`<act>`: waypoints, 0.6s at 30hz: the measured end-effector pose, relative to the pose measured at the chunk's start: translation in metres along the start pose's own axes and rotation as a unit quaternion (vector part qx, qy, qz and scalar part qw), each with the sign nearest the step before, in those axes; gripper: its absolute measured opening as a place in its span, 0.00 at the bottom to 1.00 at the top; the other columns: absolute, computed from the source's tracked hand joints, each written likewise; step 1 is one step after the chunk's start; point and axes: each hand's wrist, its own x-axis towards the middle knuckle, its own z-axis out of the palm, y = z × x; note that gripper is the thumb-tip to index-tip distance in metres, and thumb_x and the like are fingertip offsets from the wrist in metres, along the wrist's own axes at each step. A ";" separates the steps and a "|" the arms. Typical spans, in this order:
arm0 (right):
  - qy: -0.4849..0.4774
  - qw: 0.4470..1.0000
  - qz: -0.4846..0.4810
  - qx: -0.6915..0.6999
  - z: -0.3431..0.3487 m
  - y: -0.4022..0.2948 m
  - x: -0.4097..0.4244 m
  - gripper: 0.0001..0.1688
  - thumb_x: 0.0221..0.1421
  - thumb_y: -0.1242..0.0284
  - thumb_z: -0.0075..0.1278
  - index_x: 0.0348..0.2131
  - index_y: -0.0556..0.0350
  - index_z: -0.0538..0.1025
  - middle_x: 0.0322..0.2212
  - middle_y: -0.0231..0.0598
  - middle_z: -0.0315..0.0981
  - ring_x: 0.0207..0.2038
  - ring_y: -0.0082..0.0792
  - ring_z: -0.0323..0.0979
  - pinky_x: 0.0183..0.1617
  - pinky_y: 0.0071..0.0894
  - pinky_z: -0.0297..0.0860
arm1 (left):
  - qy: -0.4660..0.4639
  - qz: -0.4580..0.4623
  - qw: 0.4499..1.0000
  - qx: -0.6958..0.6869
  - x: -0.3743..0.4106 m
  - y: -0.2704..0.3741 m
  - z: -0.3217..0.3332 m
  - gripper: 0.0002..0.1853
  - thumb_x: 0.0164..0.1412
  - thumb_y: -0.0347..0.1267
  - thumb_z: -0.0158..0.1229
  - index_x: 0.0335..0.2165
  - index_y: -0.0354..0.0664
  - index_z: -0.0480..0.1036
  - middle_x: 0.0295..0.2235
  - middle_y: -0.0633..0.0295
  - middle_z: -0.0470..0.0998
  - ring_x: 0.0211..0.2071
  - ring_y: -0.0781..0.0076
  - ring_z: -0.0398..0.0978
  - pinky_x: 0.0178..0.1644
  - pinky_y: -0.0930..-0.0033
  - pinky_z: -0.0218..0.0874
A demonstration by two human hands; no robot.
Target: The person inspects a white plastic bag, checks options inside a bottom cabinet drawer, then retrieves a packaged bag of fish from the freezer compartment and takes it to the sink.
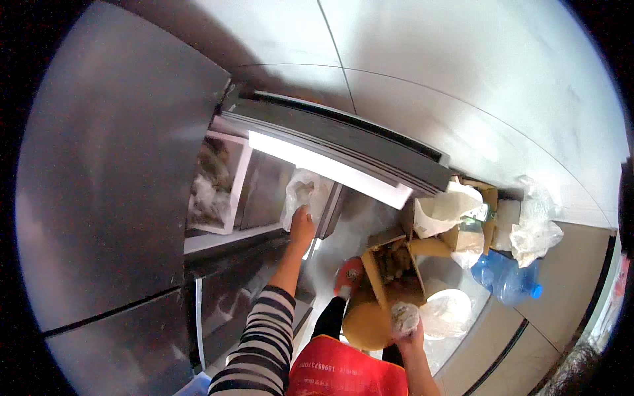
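Note:
My left hand [302, 226] reaches into an open refrigerator with its fingers closed at the edge of a translucent plastic bag [296, 198]. What the bag holds cannot be made out. Low in front of my body, my right hand [412, 338] holds a small bundle [405, 318] in clear plastic wrap. Just left of that bundle is a round tan object [367, 326], blurred. The refrigerator door [337, 136] stands open beyond my left hand, its white inner side brightly lit. To the left, a white-framed compartment [239, 185] contains plastic-wrapped items [210, 198].
An open cardboard box [372, 277] with brown contents stands near my foot [348, 277]. Farther right are a paper-lined carton [448, 210], blue plastic bottles [510, 282], crumpled plastic [537, 242] and a white plastic bag [446, 314]. A large dark panel [114, 173] rises at left.

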 end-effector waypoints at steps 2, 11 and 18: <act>-0.003 1.000 -0.006 -0.013 -0.008 0.011 0.004 0.20 0.66 0.59 0.39 0.48 0.51 0.72 0.45 0.39 0.74 0.47 0.40 0.73 0.49 0.44 0.72 | -0.059 -0.058 0.996 0.016 0.032 -0.003 0.012 0.22 0.59 0.24 0.45 0.53 0.31 0.65 0.54 0.41 0.67 0.56 0.45 0.64 0.61 0.54 0.56; -0.017 0.990 0.049 -0.128 -0.016 0.024 0.027 0.20 0.66 0.59 0.37 0.47 0.50 0.73 0.45 0.38 0.74 0.49 0.40 0.71 0.55 0.44 0.68 | -0.168 -0.097 0.977 0.091 0.051 -0.100 0.078 0.47 0.51 0.22 0.45 0.67 0.44 0.35 0.58 0.35 0.62 0.57 0.39 0.64 0.61 0.49 0.56; 0.017 0.988 0.022 -0.149 0.020 0.033 0.023 0.22 0.66 0.59 0.36 0.49 0.50 0.72 0.47 0.37 0.73 0.51 0.40 0.70 0.57 0.45 0.66 | -0.349 -0.164 0.912 0.140 0.064 -0.059 0.061 0.35 0.56 0.28 0.48 0.63 0.47 0.53 0.54 0.47 0.70 0.54 0.46 0.70 0.56 0.50 0.63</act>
